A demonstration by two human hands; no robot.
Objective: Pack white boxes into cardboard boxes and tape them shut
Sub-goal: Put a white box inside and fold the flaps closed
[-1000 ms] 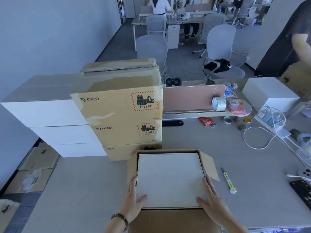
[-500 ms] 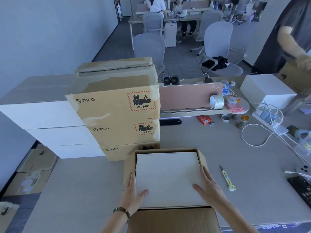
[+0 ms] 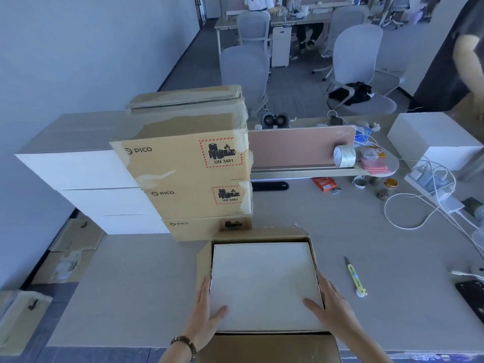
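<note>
I see a flat, matte white box [image 3: 264,286] lying snugly inside an open brown cardboard box [image 3: 258,235] at the near edge of the smooth grey table [image 3: 353,226]. My left hand [image 3: 209,314] lies along the white box's left edge, fingers tucked down between it and the cardboard wall, thumb pressed on top. My right hand [image 3: 331,307] does the same on the right edge. Both grip the white box from its sides. The carton's near flap [image 3: 272,348] hangs toward me.

Just beyond stand three stacked PICO cartons [image 3: 188,174], corrugated, patched with glossy tape and bearing red-hatched battery labels. Left of them is a stack of plain white boxes [image 3: 86,184]. To the right of the open carton lies a slim yellow utility knife [image 3: 354,277]. Farther off, a clear tape roll [image 3: 344,155] stands on edge on a shelf against a pink desk divider [image 3: 298,146]. Another white box [image 3: 434,138] sits far right, with white cables [image 3: 419,205] looping nearby.
</note>
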